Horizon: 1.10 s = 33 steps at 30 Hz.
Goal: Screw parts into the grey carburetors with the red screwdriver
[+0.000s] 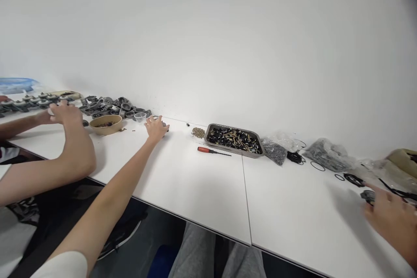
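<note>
My left hand reaches out to the far side of the table, its fingers spread. A small dark grey part shows between its thumb and forefinger, mostly covered by the hand; whether it is touched I cannot tell. Just left of that hand are a clear plastic cup and a heap of grey plastic fittings. At the right edge, my right hand, somewhat blurred, has a dark grey plastic part at its fingertips. Black rubber rings lie just beyond it.
A metal tray of black and brass screws stands mid-table, beside brass bits and a red-handled screwdriver. Plastic bags line the wall at right. At left, a co-worker's arms work near a cardboard bowl.
</note>
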Tool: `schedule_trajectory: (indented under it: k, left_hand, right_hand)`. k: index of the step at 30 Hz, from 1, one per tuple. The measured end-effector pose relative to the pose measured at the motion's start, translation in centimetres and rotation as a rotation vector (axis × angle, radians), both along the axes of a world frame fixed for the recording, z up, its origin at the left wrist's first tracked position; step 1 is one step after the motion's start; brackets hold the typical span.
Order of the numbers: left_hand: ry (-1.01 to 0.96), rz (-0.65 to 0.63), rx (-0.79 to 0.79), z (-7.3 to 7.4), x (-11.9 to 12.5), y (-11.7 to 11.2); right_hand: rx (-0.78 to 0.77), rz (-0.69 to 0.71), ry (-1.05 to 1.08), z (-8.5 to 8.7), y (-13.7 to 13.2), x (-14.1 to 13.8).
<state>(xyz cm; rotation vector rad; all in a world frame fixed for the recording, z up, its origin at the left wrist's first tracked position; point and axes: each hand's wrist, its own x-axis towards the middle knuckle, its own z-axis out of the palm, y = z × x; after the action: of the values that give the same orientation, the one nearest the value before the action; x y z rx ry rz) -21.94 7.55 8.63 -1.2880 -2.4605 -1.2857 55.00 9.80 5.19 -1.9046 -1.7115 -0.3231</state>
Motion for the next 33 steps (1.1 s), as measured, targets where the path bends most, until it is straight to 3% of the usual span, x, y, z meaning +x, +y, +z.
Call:
schedule_trajectory:
  k: [1, 4, 9, 13, 17, 18, 19, 21, 24, 28, 33]
  left_hand:
    - [-0.021, 0.003, -0.045, 0.2, -0.8, 0.1]
    - [-0.113, -0.019, -0.131, 0.4, -1.3, 0.4]
    - [-0.206, -0.113, -0.078, 1.1, 2.0, -0.8]
    - [-0.41, -0.313, -0.026, 1.5, 7.2, -3.3]
    - [-0.749, -0.555, -0.1, 0.9, 14.7, -6.8]
    - [-0.861, -0.592, -0.121, 0.6, 16.7, -7.7]
    - [-1.15, -0.636, -0.124, 0.3, 18.7, -8.7]
    - [-1.551, -0.634, -0.144, -0.3, 22.2, -10.4]
    - [-1.838, -0.479, -0.16, -1.2, 25.8, -12.3]
    - [-1.9, -0.423, -0.112, -2.2, 27.6, -13.9]
    - [-1.876, -0.635, -0.283, -2.0, 27.0, -16.5]
  right_hand:
    - [-0.049, 0.007, -0.029, 0.2, -0.7, -2.6]
    - [-0.175, 0.295, -0.013, 0.6, -2.9, -10.5]
    - [-0.2, 0.578, 0.161, 1.3, -5.4, -20.7]
    - [-0.349, 0.761, 0.38, 3.2, -6.9, -27.2]
    - [-0.459, 0.889, 0.59, 4.3, -9.6, -33.6]
    - [-0.48, 0.929, 0.624, 4.1, -10.4, -34.9]
    - [-0.478, 0.961, 0.655, 3.7, -11.3, -36.0]
    - [-0.391, 0.955, 0.686, 2.7, -12.8, -37.3]
    - [-0.277, 0.842, 0.63, 1.2, -13.9, -37.2]
    - [-0.275, 0.772, 0.499, 1.1, -13.1, -35.2]
    - [-0.336, 0.778, 0.46, 3.1, -11.0, -33.5]
